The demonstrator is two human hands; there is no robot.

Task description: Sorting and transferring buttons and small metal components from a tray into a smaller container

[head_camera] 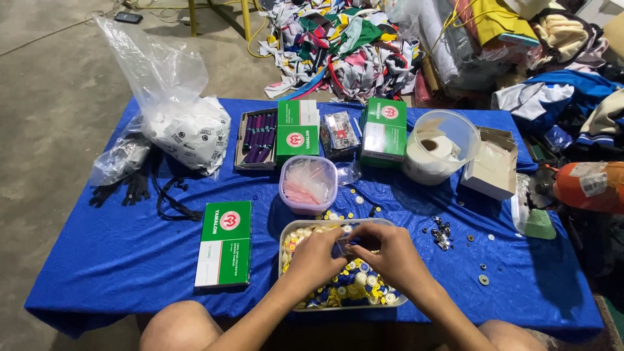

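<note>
My left hand [316, 255] and my right hand [390, 252] meet over a clear plastic tray [288, 232] filled with several yellow, white and blue buttons [351, 289]. Between the fingertips of both hands is a small clear plastic bag [346, 246], pinched from both sides. What lies inside the bag is too small to make out. Just beyond the tray stands a round clear tub [308, 184] stuffed with small plastic bags that have red strips.
A blue cloth covers the table [117, 253]. On it are green boxes [225, 243], a box of purple tubes [257, 138], a tub with a tape roll [439, 148], an open cardboard box [494, 162], a white-filled plastic bag [188, 133], black gloves [130, 185], small metal parts [442, 233]. Fabric scraps [344, 39] are piled behind.
</note>
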